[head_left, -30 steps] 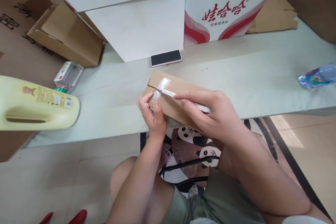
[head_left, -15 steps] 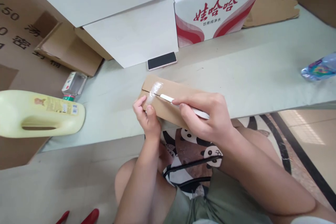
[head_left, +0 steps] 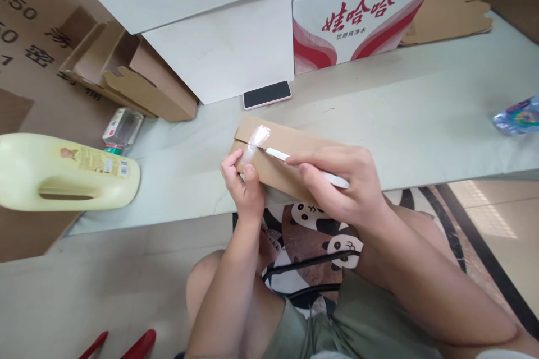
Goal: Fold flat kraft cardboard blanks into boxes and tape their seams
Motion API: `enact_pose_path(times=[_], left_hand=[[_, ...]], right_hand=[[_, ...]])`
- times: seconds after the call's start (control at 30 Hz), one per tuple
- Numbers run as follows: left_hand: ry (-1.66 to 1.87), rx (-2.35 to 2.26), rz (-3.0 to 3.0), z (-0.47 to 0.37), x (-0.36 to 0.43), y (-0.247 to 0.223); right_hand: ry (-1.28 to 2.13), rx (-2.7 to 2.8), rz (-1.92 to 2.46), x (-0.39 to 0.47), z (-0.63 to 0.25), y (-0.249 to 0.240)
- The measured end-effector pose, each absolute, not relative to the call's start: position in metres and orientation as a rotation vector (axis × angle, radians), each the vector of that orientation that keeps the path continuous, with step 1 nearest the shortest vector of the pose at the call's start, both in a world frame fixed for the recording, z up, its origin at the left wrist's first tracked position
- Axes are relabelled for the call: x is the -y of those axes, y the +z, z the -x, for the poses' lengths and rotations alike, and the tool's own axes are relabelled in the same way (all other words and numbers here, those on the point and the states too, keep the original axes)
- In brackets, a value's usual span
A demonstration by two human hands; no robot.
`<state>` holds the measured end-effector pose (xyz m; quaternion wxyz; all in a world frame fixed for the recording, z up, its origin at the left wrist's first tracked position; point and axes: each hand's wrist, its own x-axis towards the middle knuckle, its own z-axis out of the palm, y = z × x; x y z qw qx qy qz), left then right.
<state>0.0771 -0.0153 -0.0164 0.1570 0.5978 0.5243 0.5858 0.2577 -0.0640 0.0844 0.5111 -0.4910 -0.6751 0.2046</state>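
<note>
The person wears shorts (head_left: 374, 308) of a dull olive green, in plain cloth, with soft folds. At the middle of the shorts, there is a thin drawstring (head_left: 310, 320) of similar green. Just below the shorts, at the picture's bottom edge, a small piece of whitish top (head_left: 347, 354) is visible. To the right of the shorts, there is a pale sleeve edge (head_left: 486, 353). Both forearms are bare.

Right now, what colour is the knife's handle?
The handle is white, seen best in the head view.

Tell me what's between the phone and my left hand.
The head view shows bare table, then the box and its tape, between phone and left hand.
</note>
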Motion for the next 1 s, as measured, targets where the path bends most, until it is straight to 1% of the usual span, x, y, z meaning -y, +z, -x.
enact_pose_path(times=[0.2, 0.4, 0.7, 0.83, 1.0], left_hand=[[1.714, -1.491, -1.692, -0.078, 0.014, -0.016], [1.713, -1.481, -1.67, -0.078, 0.015, -0.017], [1.698, -1.479, -1.66, -0.078, 0.014, -0.015], [1.705, -1.473, -1.658, -0.079, 0.014, -0.014], [1.716, -1.478, -1.641, -0.079, 0.015, -0.013]], right_hand=[[0.53, 1.643, 1.07, 0.062, -0.262, 0.082], [0.447, 1.752, 1.285, 0.061, -0.253, 0.082], [0.471, 1.83, 1.412, 0.055, -0.251, 0.088], [0.494, 1.74, 1.399, 0.056, -0.252, 0.087], [0.435, 1.628, 1.365, 0.058, -0.253, 0.082]])
